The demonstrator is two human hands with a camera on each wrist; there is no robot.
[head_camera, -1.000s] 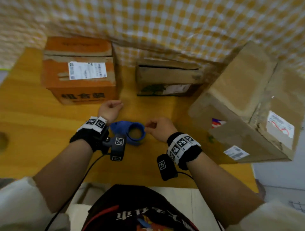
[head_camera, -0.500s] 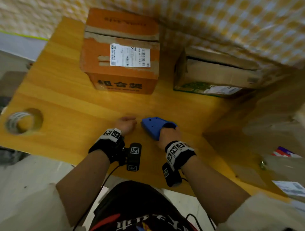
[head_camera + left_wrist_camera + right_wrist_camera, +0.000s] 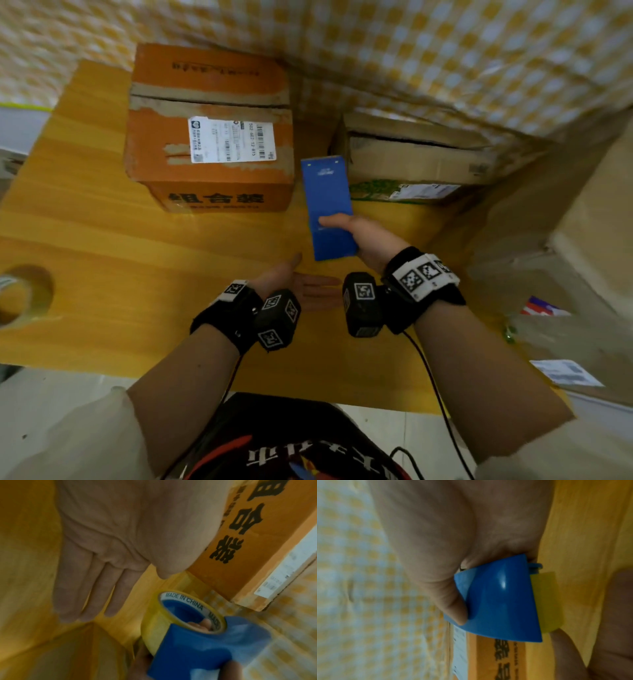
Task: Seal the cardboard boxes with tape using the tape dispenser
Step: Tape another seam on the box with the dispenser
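Note:
My right hand [image 3: 356,236] grips the blue tape dispenser [image 3: 328,205] above the wooden table [image 3: 102,260], thumb across its top. The left wrist view shows the dispenser [image 3: 197,649] carrying a yellowish tape roll [image 3: 159,626], with fingers through its core. In the right wrist view the thumb lies on the blue dispenser [image 3: 500,601]. My left hand [image 3: 301,284] lies open, palm up, just below the dispenser, holding nothing. An orange cardboard box [image 3: 209,130] stands at the back left, a brown box [image 3: 418,161] behind the dispenser, both with open top seams.
A large brown box [image 3: 565,260] fills the right side of the table. A second tape roll [image 3: 20,298] lies at the left edge. A yellow checked cloth [image 3: 411,51] hangs behind the boxes. Cables run from both wrist cameras toward my body.
My right hand took hold of the dispenser on the table and has lifted it up, its flat blue side facing me. My left hand turned palm up beneath it.

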